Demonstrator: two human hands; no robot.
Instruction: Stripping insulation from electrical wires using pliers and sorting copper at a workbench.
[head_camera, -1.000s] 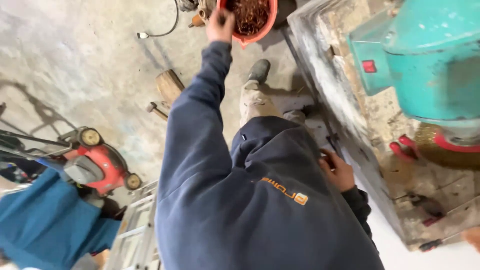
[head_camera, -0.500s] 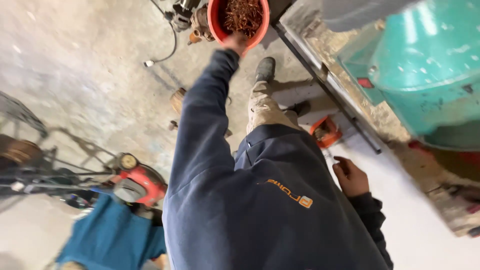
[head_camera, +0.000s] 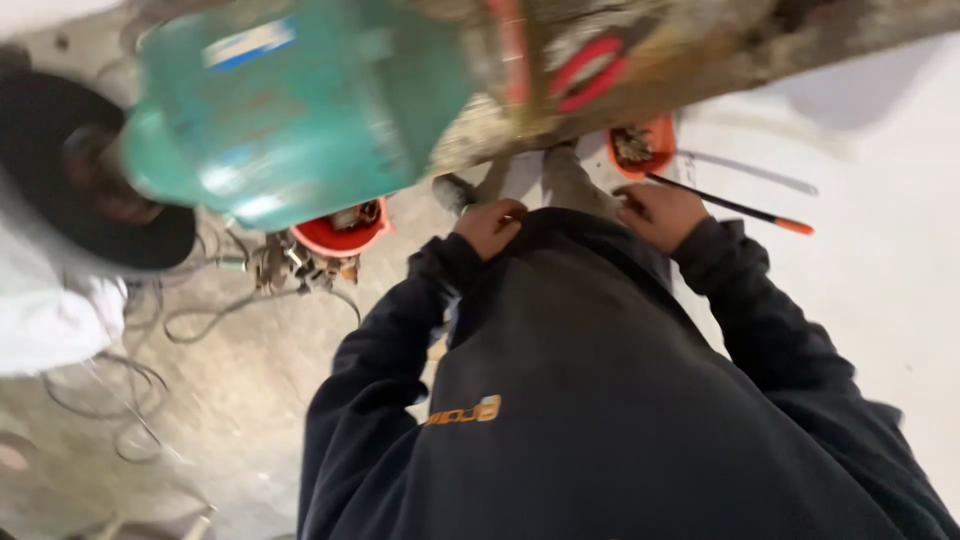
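Both hands at the waist, on the hoodie hem (head_camera: 560, 222).
The left hand (head_camera: 490, 226) curls its fingers into the dark fabric. The right hand (head_camera: 660, 212) lies on the hem, grip too blurred to tell. A teal machine (head_camera: 300, 110) on the counter (head_camera: 720, 60) carries a pale blue rectangular label (head_camera: 248, 45). There is an orange bucket (head_camera: 340, 232) on the floor by the left hand and a thin black rod (head_camera: 730, 207) near the right.

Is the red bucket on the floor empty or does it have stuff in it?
It has stuff in it. The red bucket stands upright on the concrete floor, and jumbled bits show above its rim; what they are is too blurred to tell.
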